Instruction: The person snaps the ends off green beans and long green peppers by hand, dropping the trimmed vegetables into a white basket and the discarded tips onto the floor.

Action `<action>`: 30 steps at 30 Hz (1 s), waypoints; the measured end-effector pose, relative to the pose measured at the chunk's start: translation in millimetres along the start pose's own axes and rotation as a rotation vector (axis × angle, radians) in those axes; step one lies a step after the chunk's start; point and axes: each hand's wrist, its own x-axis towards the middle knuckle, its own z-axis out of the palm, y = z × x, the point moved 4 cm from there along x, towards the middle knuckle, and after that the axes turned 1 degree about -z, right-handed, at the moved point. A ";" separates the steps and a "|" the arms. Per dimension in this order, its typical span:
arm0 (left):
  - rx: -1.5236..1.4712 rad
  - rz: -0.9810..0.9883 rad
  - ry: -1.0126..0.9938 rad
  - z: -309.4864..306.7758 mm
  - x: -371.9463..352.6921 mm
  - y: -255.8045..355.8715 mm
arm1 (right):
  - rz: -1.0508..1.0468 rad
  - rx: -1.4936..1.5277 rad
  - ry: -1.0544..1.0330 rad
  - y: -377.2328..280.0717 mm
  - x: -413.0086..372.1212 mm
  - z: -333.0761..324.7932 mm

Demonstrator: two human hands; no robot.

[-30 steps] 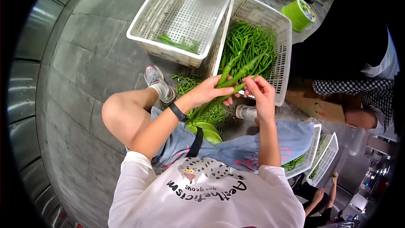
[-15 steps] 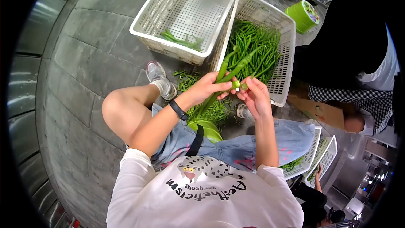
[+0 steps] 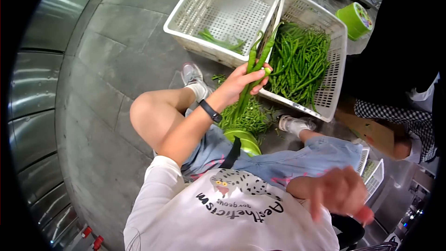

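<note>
Slanting forward and a little to the right, the long green peppers (image 3: pixel 263 52) are gripped in the left hand (image 3: pixel 236 82), with the thumb laid across them and the fingers closed around the bunch. Their curled far ends are aimed at the seam between the two crates, while their straight lower ends are pointed back toward the lap, above a pile of thin green pieces (image 3: pixel 251 120). A pale cut-looking end (image 3: pixel 266 71) is pinched beside the thumb. The heaped peppers (image 3: pixel 302 60) are contained in the right crate (image 3: pixel 309 11), just beyond the left hand and to its right; the left crate (image 3: pixel 204 52), in which a few loose peppers (image 3: pixel 218 41) are seen, is set straight ahead of the same hand. By the left hand both crates are approached far more closely than by the right hand (image 3: pixel 337 193), which is seen low beside the right hip, well apart from the bunch. Its fingers are blurred and partly bent, and whether anything is pinched there cannot be told
</note>
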 end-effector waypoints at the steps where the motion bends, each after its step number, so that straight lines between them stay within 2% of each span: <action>1: -0.002 -0.006 0.006 -1.5 1.3 -0.4 | -0.105 0.062 -0.041 -5.3 10.3 19.9; 2: -0.006 -0.013 0.007 -2.7 2.6 -1.5 | -0.117 0.197 0.054 1.8 21.0 31.2; 4: -0.023 -0.013 0.005 -2.5 3.3 -1.8 | -0.148 0.295 -0.156 9.2 32.3 30.4; 6: -0.019 -0.010 0.003 -1.5 1.1 -1.8 | -0.615 0.159 -0.097 6.1 23.1 32.8; 9: 0.014 0.012 0.002 3.0 -1.9 1.8 | -1.169 -0.119 -0.014 8.4 21.9 39.1; 12: 0.023 -0.004 0.041 2.6 -2.8 1.0 | -1.265 -0.208 -0.005 9.1 31.4 44.9; 13: 0.014 -0.009 0.047 2.9 -3.1 1.7 | -1.156 -0.173 -0.042 7.0 33.4 44.6; 16: -0.001 0.002 0.034 3.0 -1.7 2.4 | -1.395 -0.401 0.040 8.7 40.1 47.5; 24: -0.022 0.018 0.011 1.6 -1.1 0.3 | -1.456 -0.484 0.032 7.0 36.9 49.3; 26: -0.025 0.016 0.013 0.7 -0.4 0.0 | -1.674 -0.507 0.025 5.9 37.5 48.7; 30: -0.025 0.019 0.022 1.4 1.6 0.5 | -1.610 -0.432 -0.019 5.1 47.9 48.6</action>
